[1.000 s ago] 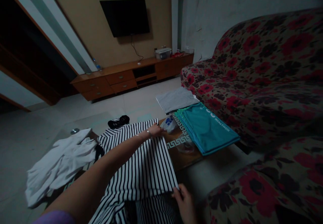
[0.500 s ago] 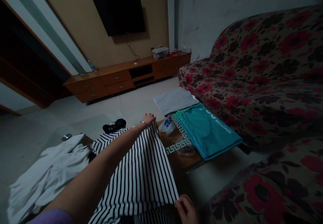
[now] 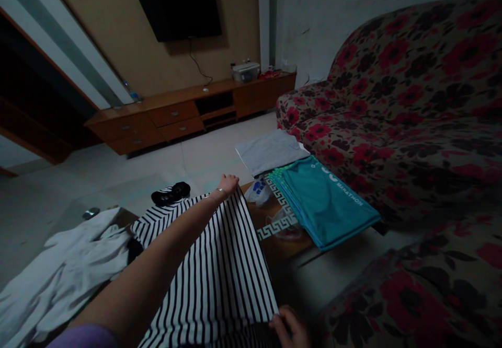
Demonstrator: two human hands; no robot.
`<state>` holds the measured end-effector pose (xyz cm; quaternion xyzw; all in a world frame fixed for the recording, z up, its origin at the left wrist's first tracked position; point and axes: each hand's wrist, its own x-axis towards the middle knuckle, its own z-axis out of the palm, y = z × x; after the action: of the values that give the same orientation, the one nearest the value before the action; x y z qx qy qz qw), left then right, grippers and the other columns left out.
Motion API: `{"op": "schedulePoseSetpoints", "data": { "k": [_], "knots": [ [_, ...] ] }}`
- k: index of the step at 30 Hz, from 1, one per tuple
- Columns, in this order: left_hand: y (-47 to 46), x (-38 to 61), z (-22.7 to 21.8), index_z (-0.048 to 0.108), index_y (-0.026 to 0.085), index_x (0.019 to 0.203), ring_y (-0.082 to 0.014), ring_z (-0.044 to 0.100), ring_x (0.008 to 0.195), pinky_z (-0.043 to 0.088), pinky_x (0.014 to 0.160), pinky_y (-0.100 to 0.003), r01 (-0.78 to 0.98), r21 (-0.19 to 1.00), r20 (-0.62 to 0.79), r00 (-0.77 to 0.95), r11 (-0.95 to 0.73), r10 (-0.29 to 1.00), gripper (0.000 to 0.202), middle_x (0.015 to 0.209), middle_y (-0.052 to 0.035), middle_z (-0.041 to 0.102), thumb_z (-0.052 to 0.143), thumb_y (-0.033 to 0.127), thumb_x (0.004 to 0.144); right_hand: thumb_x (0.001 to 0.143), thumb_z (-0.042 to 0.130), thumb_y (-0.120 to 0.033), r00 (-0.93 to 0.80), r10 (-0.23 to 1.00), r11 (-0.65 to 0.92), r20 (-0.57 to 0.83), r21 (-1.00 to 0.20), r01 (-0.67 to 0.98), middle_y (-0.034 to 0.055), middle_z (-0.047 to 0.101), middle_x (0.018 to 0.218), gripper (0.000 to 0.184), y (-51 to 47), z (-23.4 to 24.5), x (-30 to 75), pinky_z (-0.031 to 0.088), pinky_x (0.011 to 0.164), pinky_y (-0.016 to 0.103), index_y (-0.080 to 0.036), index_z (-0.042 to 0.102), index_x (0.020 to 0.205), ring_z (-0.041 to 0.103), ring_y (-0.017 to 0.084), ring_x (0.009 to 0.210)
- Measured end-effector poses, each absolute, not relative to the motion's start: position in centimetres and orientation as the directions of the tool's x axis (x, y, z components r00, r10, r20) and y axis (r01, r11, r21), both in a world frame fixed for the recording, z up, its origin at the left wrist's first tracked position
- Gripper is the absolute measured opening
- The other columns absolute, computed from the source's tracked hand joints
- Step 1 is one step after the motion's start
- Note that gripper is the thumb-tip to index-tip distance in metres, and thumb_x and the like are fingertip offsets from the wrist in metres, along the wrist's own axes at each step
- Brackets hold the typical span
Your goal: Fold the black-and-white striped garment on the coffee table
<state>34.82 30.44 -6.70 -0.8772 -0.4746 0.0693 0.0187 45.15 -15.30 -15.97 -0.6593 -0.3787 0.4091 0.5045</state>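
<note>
A black-and-white striped garment lies spread over a low table in front of me. My left hand reaches across it and pinches its far corner, lifted slightly off the table. My right hand grips the garment's near right corner at the bottom edge of the view, partly cut off. Beside the stripes lie a small plastic bag and a folded teal shirt printed MARATHON.
A white garment is crumpled at the left. A folded grey cloth lies beyond the teal shirt. A dark object sits at the table's far side. A floral sofa fills the right; a wooden TV cabinet lines the far wall.
My left hand has lifted the striped garment's far corner and drawn it slightly back and left. The right hand kept its hold on the near corner. The view shifted downward.
</note>
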Motion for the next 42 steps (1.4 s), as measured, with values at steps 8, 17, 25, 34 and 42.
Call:
{"op": "schedulePoseSetpoints", "data": {
  "k": [8,17,25,34,42],
  "knots": [
    [32.2,34.3,-6.0,0.055,0.014,0.11,-0.0257,0.062,0.097,0.04,0.086,-0.037,0.947,0.024,-0.138,0.32,-0.32,0.937,0.027,0.1,-0.0137,0.067,0.046,0.021,0.086,0.079,0.053,-0.06,0.396,0.885,-0.272,-0.244,-0.962,0.015,0.0036,0.066,0.066,0.045,-14.4,-15.3,46.6,0.05,0.06,0.019,-0.019,0.068,0.071,0.063,0.016,0.062],
    [33.3,34.6,-6.5,0.063,0.019,0.107,-0.0187,0.062,0.09,0.044,0.075,-0.024,0.93,0.216,-0.19,0.338,-0.297,0.922,0.036,0.099,-0.005,0.069,0.067,0.022,0.072,0.077,0.056,-0.057,0.492,0.845,-0.269,-0.209,-0.962,0.055,0.002,0.064,0.062,0.041,-13.9,-14.1,45.9,0.05,0.057,0.018,-0.018,0.064,0.07,0.062,0.015,0.06],
    [33.2,34.6,-7.2,0.065,0.015,0.096,-0.0195,0.06,0.086,0.042,0.072,-0.026,0.906,0.331,-0.028,0.291,-0.265,0.956,0.021,0.096,-0.0111,0.068,0.059,0.029,0.083,0.07,0.063,-0.056,0.538,0.789,-0.275,-0.297,-0.954,-0.122,0.0024,0.063,0.061,0.038,-14.0,-15.3,45.8,0.053,0.057,0.022,-0.019,0.059,0.07,0.064,0.017,0.06],
    [32.2,29.3,-5.9,0.06,0.021,0.11,-0.0152,0.056,0.103,0.042,0.089,-0.025,0.9,0.379,0.125,0.181,-0.216,0.975,0.026,0.112,-0.0055,0.063,0.05,0.021,0.087,0.074,0.06,-0.057,0.515,0.788,-0.309,-0.339,-0.94,-0.146,0.0143,0.069,0.104,0.067,-11.5,-14.4,48.5,0.056,0.064,0.025,-0.012,0.056,0.123,0.068,0.018,0.069],
    [32.1,13.4,-1.2,0.059,0.011,0.109,-0.0396,0.036,0.125,0.029,0.099,-0.057,0.958,0.201,0.088,-0.226,0.205,0.97,0.033,0.127,-0.0252,0.047,0.056,0.016,0.077,0.073,0.055,-0.067,0.498,0.819,-0.302,-0.286,-0.952,-0.05,0.0167,0.066,0.114,0.065,-11.7,-15.7,48.8,0.057,0.064,0.026,-0.014,0.066,0.11,0.07,0.022,0.074]
  ]
}}
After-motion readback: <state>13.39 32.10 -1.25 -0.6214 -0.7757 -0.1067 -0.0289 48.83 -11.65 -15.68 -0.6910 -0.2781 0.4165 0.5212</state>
